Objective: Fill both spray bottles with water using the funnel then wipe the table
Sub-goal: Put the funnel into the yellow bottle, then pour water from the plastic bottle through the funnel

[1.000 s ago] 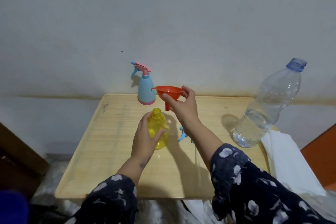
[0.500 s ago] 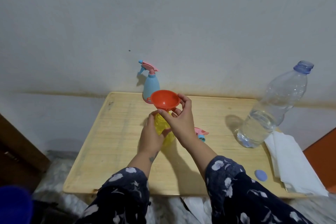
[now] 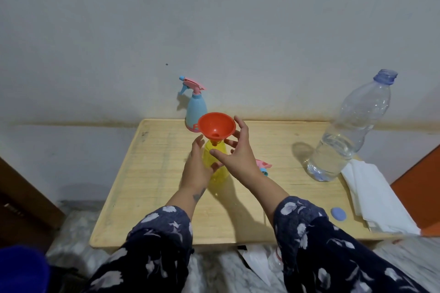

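Left hand [image 3: 196, 171] wrapped round yellow bottle [image 3: 215, 162] mid-table, right hand [image 3: 234, 159] beside it with fingers spread and loose, gripping nothing, just off orange funnel [image 3: 216, 125] seated in bottle's neck. Blue bottle [image 3: 196, 112] at back edge still capped; water bottle [image 3: 350, 133] uncapped near right edge beside cloth [image 3: 376, 197], cap [image 3: 338, 213] toward front right corner. Likely trouble: funnel tipping or bottle toppling under a fast pour, wetting table [image 3: 142, 185]; spout seating hidden, pink sprayer [image 3: 263, 165] half behind right wrist.
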Available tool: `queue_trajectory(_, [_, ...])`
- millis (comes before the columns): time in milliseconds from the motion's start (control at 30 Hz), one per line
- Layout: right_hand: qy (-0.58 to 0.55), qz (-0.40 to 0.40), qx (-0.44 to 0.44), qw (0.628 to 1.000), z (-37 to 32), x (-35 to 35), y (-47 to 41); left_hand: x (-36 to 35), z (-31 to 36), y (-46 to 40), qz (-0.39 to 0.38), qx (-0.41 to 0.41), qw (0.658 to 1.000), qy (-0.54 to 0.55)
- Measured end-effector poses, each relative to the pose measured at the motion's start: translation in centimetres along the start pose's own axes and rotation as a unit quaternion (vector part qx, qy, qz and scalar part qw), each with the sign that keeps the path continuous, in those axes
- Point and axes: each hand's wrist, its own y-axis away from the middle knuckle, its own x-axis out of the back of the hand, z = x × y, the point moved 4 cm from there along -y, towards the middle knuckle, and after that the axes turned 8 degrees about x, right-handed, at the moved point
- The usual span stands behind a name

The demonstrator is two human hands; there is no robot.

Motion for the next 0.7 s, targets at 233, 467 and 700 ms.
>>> queue_trajectory(233, [0.120, -0.046, -0.059, 0.990, 0.6, 2.0, 2.6, 2.8, -0.2, 2.0, 0.008, 0.002, 0.974, -0.228])
queue_trajectory(467, [0.293, -0.095, -0.145, 0.940, 3.0, 7.7, 6.5, 2.3, 0.4, 6.0, -0.130, 0.110, 0.860, -0.481])
queue_trajectory(700, [0.315, 0.023, -0.197, 0.928, 4.5, 16.4, 8.1, -2.7, 2.8, 6.5, -0.135, 0.106, 0.895, -0.413])
